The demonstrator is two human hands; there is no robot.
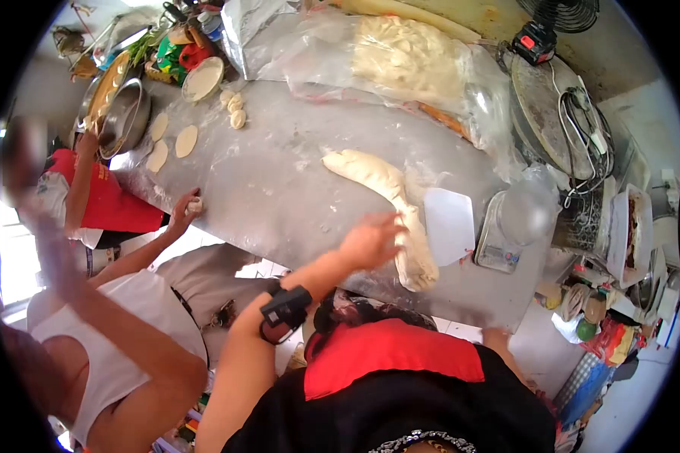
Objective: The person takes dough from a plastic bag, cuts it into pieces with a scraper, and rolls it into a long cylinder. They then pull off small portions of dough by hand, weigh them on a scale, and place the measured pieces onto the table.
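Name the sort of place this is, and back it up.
Probably a small dough-making kitchen or bakery: a long dough roll lies on the flour-dusted table, flat dough rounds sit farther along, and a big dough slab lies under plastic.

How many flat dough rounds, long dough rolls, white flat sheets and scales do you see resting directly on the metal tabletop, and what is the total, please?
Flat dough rounds: 3
Long dough roll: 1
White flat sheet: 1
Scale: 1
Total: 6
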